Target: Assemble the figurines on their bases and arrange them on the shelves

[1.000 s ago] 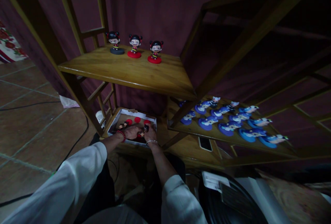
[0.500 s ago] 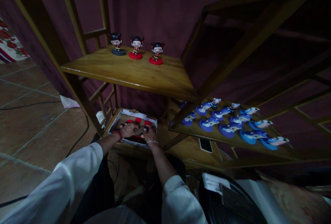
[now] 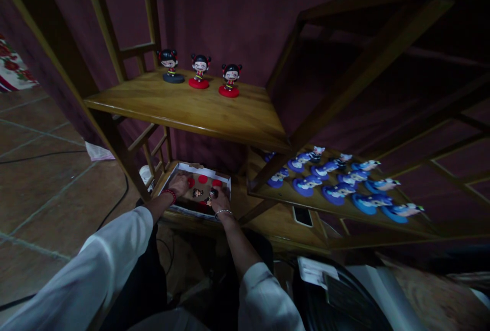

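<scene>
Maroon backing rises behind wooden shelving; on its low level sits a shallow box. Inside, hands apart, the right hand grips a dark-haired figurine. One loose figurine lies between it and the left hand, whose hold I cannot tell.

Right grip holds a dark-haired figurine in a box; left grip is inside too.

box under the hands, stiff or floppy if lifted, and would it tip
The box may flex when lifted, as its sides look thin. Wide and shallow, it would more likely slide than tip if pushed. The figure lying inside would probably shift if it were tilted.
</scene>
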`<state>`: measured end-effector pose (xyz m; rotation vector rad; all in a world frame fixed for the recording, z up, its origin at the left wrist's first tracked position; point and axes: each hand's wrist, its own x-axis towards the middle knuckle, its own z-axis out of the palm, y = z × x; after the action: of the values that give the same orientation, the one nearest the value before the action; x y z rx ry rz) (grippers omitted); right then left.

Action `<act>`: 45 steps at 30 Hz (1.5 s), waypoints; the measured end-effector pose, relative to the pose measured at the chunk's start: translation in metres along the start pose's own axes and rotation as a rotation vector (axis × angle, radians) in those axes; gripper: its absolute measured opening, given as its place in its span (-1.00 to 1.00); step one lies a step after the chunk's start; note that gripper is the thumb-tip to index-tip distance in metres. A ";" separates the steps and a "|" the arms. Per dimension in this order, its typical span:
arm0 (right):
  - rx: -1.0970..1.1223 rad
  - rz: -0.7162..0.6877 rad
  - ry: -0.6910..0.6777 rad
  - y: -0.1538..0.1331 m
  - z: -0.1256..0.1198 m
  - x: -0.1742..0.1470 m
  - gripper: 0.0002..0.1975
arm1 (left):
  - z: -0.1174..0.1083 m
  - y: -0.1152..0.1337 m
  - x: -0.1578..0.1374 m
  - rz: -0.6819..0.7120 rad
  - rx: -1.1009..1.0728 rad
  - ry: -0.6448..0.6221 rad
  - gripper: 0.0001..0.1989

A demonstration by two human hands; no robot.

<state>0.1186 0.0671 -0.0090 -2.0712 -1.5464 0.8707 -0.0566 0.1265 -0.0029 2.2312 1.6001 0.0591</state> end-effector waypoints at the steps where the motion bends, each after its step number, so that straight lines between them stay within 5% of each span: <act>1: -0.005 0.002 -0.005 -0.001 0.000 -0.001 -0.68 | 0.002 -0.001 0.001 -0.015 0.009 0.016 -0.64; 10: -0.037 0.019 -0.030 -0.002 -0.003 -0.002 -0.69 | 0.027 -0.007 0.009 -0.027 0.052 0.078 -0.53; 25: 0.014 -0.017 -0.008 0.003 0.003 0.003 -0.71 | 0.027 0.005 0.006 -0.066 0.050 0.126 -0.54; 38: 0.068 -0.048 -0.027 0.005 0.003 0.003 -0.67 | 0.023 0.010 0.006 -0.133 -0.267 0.120 -0.84; 45: 0.099 -0.090 -0.013 0.007 0.004 0.004 -0.69 | 0.026 0.009 0.009 -0.202 -0.488 0.167 -0.84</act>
<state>0.1210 0.0684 -0.0174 -1.9159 -1.5583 0.9106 -0.0386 0.1246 -0.0255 1.7222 1.6693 0.5323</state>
